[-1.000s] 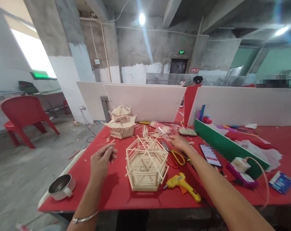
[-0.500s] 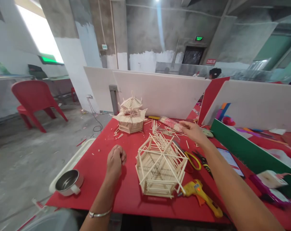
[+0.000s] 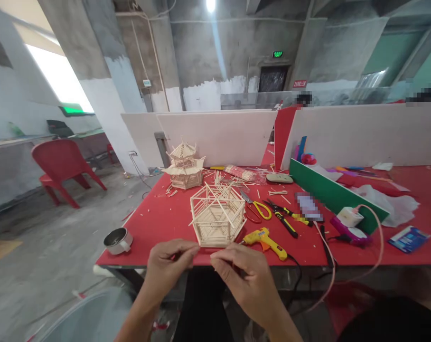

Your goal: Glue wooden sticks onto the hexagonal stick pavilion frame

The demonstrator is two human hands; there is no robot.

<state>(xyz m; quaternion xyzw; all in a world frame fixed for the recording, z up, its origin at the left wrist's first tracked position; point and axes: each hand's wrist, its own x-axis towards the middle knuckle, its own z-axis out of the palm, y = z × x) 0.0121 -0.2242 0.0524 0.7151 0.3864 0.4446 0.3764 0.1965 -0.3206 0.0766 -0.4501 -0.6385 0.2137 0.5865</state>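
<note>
My left hand is pinched closed just beyond the table's front edge. Facing it across a small gap, my right hand has its thumb and forefinger pressed together too. Whatever is in either pinch is too small to make out. Right behind the fingers stands an open hexagonal frame of thin wooden sticks, with crossed sticks over its top. A yellow glue gun lies to the right of this frame. Farther back at the left is a tiered stick pavilion.
Scissors with yellow handles, black-and-yellow pliers and a phone lie on the right. At the back is a packet of sticks among loose sticks. A metal cup stands near the left edge; a green board rises at right.
My right hand has come back from the stick packet to the front edge. My left hand has moved down toward it. The view has shifted, showing more of the table's right side.
</note>
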